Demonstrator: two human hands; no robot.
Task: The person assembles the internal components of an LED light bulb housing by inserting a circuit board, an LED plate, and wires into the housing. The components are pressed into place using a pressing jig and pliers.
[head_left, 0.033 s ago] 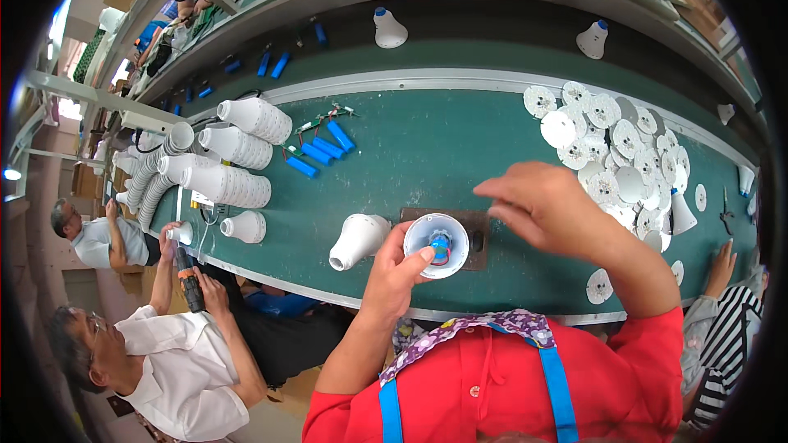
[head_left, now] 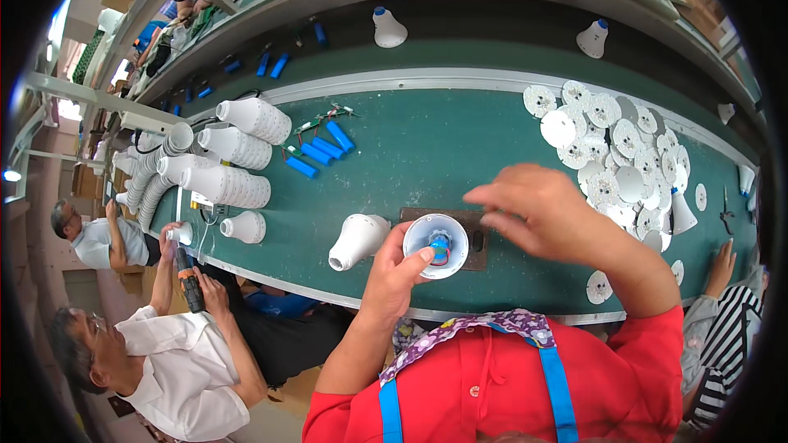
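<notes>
My left hand [head_left: 389, 272] grips a white bulb housing [head_left: 461, 258] by its side, thumb at the rim, its wide mouth facing up. Inside the housing sit a blue battery [head_left: 440, 244] and a bit of red wire. To the right of it my right hand [head_left: 533, 207] hovers over the bench, fingers stretched toward the left and thumb apart, with nothing seen in it. Under the housing lies a dark flat plate [head_left: 474, 256]. A second white housing [head_left: 359, 241] rests on its side just left of my left hand.
White round circuit boards [head_left: 603, 184] are heaped at the right, with pliers [head_left: 726, 212] beyond. Nested housings [head_left: 226, 184] and blue batteries [head_left: 316, 154] lie on the left. A co-worker at the left holds a power screwdriver [head_left: 190, 283]; another person's hand [head_left: 722, 267] rests at the right edge.
My right hand has shifted slightly to the left, closer to the housing. My left hand and the housing have stayed in place.
</notes>
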